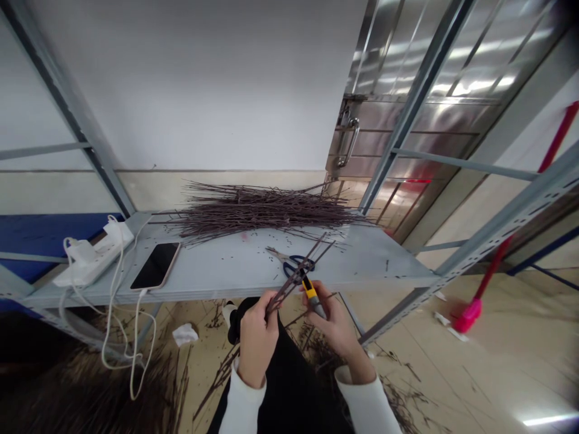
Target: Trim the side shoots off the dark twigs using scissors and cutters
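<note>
Head cam: our L hand (257, 334) is clenched round thin twigs (283, 295), R hand (335, 322) grips a yellow knife (311, 292) touching them, over the shelf's (226, 271) near edge.

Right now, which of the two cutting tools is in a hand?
The yellow-handled knife, held in the right hand; the blue-handled scissors lie on the shelf.

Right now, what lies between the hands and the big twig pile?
Blue-handled scissors lie there on the grey shelf, as the head view shows.
</note>
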`<state>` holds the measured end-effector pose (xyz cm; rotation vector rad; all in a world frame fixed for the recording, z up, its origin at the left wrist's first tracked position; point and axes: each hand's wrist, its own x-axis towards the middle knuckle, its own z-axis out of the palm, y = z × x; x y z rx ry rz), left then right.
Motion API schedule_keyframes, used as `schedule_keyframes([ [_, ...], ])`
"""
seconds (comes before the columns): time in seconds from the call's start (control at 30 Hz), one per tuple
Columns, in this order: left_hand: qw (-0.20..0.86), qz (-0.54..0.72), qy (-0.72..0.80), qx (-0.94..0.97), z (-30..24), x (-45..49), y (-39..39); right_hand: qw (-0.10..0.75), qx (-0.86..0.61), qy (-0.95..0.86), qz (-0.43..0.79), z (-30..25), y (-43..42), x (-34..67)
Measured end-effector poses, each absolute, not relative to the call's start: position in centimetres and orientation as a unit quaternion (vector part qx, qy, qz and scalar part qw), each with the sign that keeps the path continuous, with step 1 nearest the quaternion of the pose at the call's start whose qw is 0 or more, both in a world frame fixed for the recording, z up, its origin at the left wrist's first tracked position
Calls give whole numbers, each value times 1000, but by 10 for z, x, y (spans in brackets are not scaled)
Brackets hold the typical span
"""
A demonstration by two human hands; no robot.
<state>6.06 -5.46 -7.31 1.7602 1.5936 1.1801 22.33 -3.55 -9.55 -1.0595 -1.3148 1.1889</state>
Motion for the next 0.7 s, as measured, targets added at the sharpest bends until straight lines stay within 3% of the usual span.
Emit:
schedule_keyframes([
  [0.3, 278, 438, 543, 661, -72, 62, -55, 527, -467, -569, 424, -91, -37, 219],
  [0.57, 320, 429, 554, 638, -58, 43, -57, 460, -544, -688, 141, -88, -33, 230],
  [0.7, 320, 420, 556, 642, -57, 29, -58, 396, -533, -741, 100, -80, -31, 241],
])
